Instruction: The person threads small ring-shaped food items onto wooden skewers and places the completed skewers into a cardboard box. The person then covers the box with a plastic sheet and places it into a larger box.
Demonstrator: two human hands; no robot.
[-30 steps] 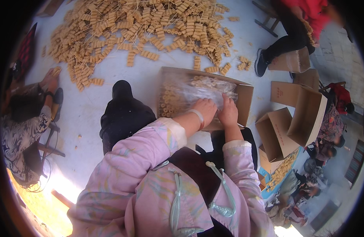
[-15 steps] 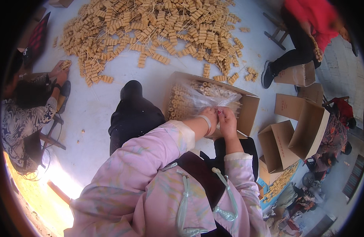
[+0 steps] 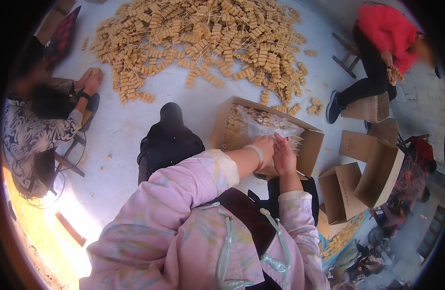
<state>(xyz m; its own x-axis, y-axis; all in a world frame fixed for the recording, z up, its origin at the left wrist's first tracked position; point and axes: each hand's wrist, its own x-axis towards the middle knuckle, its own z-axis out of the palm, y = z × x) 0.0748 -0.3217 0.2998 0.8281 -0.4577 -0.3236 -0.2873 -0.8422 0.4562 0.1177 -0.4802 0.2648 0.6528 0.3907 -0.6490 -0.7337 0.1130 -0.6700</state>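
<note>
Left hand [image 3: 264, 147]: fingers bunched at near edge of clear plastic film [image 3: 279, 128]; clamped or not, cannot tell. Right hand [image 3: 284, 157] just beside, fingers loosely curled near thin sticks [image 3: 296, 141]; grip unclear. Film lies over ringed tan pieces [image 3: 236, 118] inside open carton [image 3: 310, 153], on floor [image 3: 120, 133]; loose pile [image 3: 203, 34] beyond.

Risk: sharp tug could snag film on stick ends, tearing it or shifting pieces.

Versus half second ago: right hand turned more palm-up, fingers parted from left's.
</note>
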